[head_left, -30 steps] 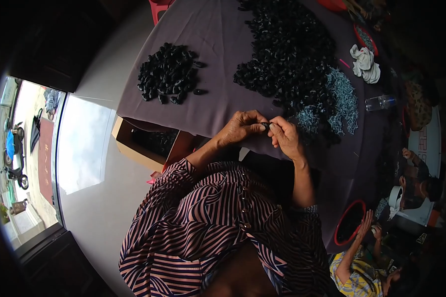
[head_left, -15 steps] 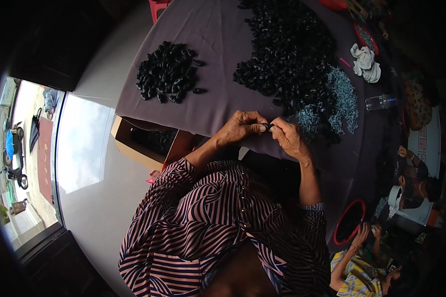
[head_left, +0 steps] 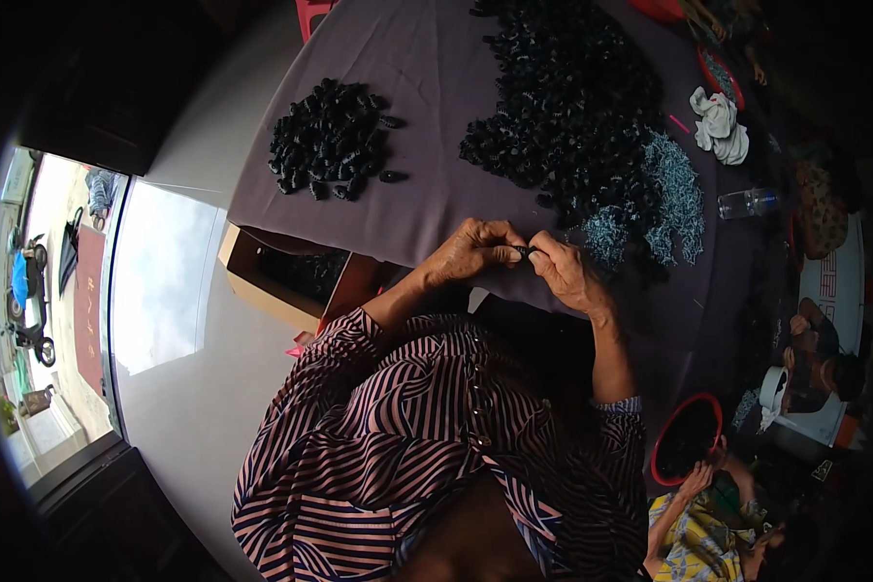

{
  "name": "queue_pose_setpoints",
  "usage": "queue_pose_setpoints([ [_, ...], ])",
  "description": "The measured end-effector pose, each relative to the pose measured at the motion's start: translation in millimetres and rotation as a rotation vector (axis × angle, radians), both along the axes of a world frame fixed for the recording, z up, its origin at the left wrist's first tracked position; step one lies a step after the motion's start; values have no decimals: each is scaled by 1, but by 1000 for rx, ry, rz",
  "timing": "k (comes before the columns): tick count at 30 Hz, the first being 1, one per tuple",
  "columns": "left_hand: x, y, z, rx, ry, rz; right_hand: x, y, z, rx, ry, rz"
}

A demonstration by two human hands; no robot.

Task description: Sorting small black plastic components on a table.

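Over the table's near edge, my left hand (head_left: 475,250) and my right hand (head_left: 564,272) meet, fingertips closed on one small black ridged piece (head_left: 523,250). Both thumbs press against it. Whether a smaller part sits between the right fingers is too small to make out. A big heap of similar black pieces (head_left: 572,97) covers the table's far middle. Beside it lie small blue-grey screw-like parts (head_left: 673,199), with a second patch (head_left: 606,233) closer to my right hand. To the far left is a smaller pile of black pieces (head_left: 325,141).
A purple-grey cloth (head_left: 417,126) covers the table. An open cardboard box (head_left: 272,301) holding dark pieces stands below its left edge. On the right are a white crumpled cloth (head_left: 720,126), a clear bottle (head_left: 747,203), and a co-worker's hands (head_left: 698,480) by a red-rimmed basin (head_left: 658,456).
My hands stay together on the black piece, with hardly any shift. At lower right, the red-rimmed basin and the co-worker's hands have moved slightly.
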State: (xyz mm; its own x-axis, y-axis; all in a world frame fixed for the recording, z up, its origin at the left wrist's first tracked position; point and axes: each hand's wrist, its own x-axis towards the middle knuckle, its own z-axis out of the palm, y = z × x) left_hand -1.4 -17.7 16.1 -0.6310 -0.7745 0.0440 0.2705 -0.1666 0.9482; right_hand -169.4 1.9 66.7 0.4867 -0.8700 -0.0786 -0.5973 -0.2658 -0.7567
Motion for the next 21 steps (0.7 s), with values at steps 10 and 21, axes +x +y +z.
queue_pose_setpoints([
  [10,-2,1,-3,-32,9,-4,-3,0,-1,23,-41,48],
  [21,-1,4,2,-41,-22,14,1,4,-3,89,-222,-23],
])
